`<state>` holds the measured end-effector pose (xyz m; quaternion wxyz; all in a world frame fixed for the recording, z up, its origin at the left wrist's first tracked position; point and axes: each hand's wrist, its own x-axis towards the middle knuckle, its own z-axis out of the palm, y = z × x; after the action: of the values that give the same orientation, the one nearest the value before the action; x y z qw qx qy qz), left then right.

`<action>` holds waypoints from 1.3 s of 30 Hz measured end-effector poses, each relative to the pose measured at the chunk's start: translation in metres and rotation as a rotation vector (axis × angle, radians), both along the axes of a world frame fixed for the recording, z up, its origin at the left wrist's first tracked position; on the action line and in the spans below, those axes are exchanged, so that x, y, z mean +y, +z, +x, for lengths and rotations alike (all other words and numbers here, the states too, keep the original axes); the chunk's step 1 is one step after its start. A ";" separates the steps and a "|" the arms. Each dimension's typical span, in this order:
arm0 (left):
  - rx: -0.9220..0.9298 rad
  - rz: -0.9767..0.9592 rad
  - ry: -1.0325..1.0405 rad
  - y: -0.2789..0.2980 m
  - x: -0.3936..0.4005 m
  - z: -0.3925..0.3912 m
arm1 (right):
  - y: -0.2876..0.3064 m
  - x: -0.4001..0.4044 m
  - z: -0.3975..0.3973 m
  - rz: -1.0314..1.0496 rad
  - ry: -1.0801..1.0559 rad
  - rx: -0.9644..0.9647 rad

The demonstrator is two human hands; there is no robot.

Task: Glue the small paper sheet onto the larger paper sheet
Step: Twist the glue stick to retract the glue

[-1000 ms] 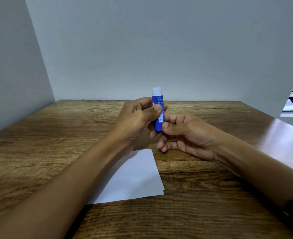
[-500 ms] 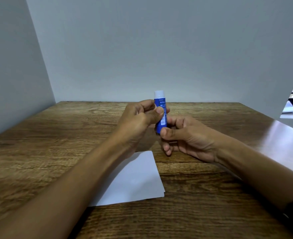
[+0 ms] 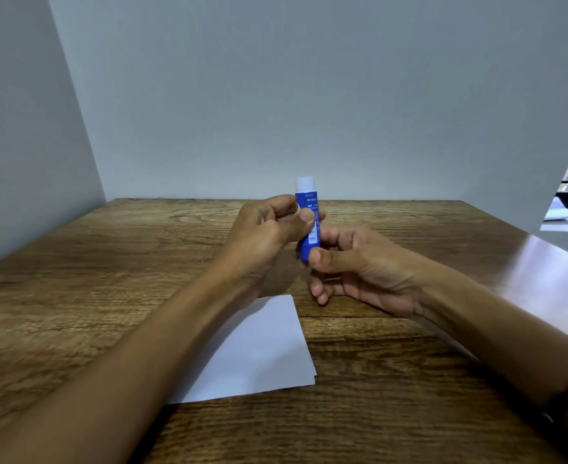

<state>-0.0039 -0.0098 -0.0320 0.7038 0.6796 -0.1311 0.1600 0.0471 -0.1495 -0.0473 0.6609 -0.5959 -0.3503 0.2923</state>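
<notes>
Where the wooden table [image 3: 75,296] comes nearest to us, a white paper sheet [image 3: 255,349] lies flat on it, partly hidden under our left forearm; a second edge shows at its near right corner, so it may be two sheets stacked, though we cannot tell which is the small one. Just beyond the sheet's far edge, our hands meet above the table. Our right hand [image 3: 366,266] is curled round the lower end of a blue glue stick [image 3: 309,226], its thumb pressed against the base. Our left hand [image 3: 265,236] pinches the same stick higher up, thumb laid across the label and fingers wrapped behind. The stick stands nearly upright between the hands, its white cap [image 3: 305,184] on top, clear of both hands. Beyond it rises the grey wall [image 3: 309,95].
</notes>
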 end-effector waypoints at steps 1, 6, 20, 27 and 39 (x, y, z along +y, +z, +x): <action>0.008 0.002 -0.002 0.000 0.000 0.001 | 0.001 -0.001 0.000 0.001 0.026 0.016; 0.003 0.009 0.001 -0.001 0.001 0.001 | 0.001 -0.002 0.000 -0.001 0.022 -0.005; 0.008 0.027 0.003 -0.002 0.001 0.000 | 0.001 -0.002 0.002 -0.011 0.001 0.005; 0.020 0.004 -0.007 0.000 -0.001 0.000 | 0.001 -0.002 0.002 -0.025 0.005 0.000; 0.031 -0.011 -0.002 0.000 -0.002 -0.001 | 0.003 -0.005 0.002 -0.048 0.040 -0.003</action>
<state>-0.0048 -0.0122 -0.0317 0.7097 0.6779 -0.1200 0.1492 0.0490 -0.1541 -0.0441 0.6401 -0.6048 -0.3559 0.3127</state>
